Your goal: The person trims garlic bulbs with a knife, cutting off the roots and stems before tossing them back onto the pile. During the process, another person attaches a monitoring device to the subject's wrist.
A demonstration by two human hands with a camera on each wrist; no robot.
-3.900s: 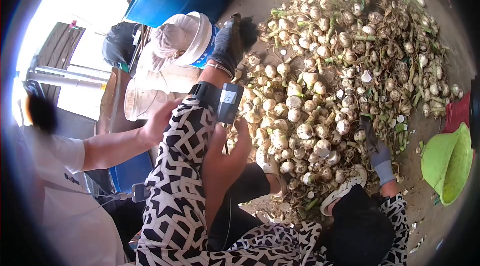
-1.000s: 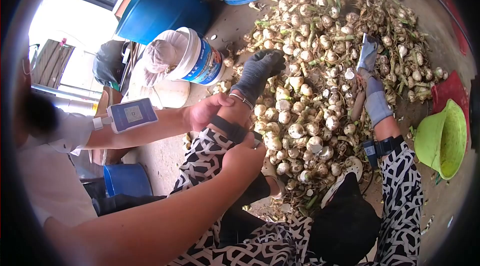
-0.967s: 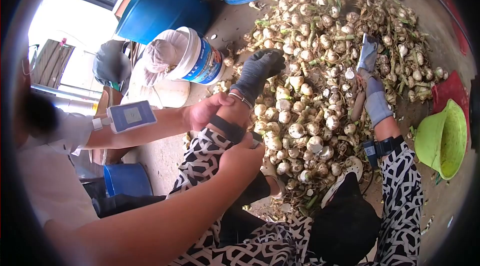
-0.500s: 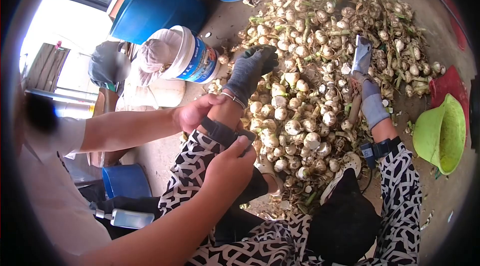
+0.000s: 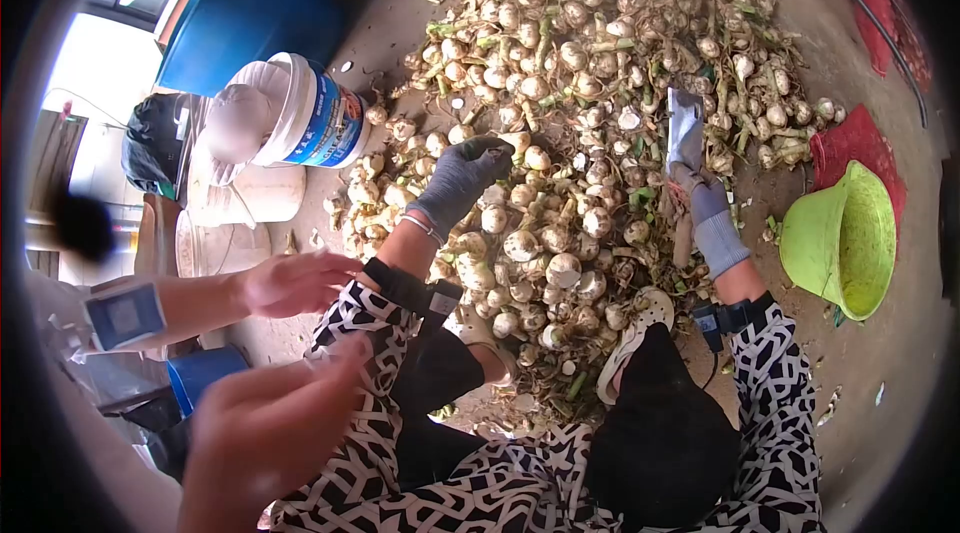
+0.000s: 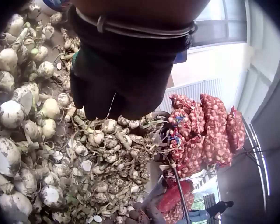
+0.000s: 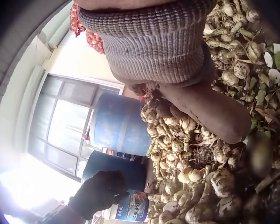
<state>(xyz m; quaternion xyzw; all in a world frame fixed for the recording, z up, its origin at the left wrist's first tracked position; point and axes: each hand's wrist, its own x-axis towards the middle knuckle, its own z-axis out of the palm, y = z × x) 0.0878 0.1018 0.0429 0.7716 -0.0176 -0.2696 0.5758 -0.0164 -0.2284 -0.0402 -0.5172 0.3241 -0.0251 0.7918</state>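
A large heap of garlic bulbs with stems covers the floor in the head view. My left hand, in a dark glove, hovers over its near left part with fingers loosely curled; no held thing shows. In the left wrist view that hand is dark, with garlic beyond it. My right hand, in a grey glove, grips a knife with a broad metal blade pointing away from me. Its wooden handle sticks out below the hand in the right wrist view.
Another person's hands are at the left, near my left sleeve. A white-and-blue bucket and blue barrels stand back left. A green basin lies tipped at right, beside red mesh. My shoes flank the near garlic.
The other person's hands have let go of my left wrist and drawn back left. My left hand has come from beside the bucket to over the garlic; the right hand still grips the knife.
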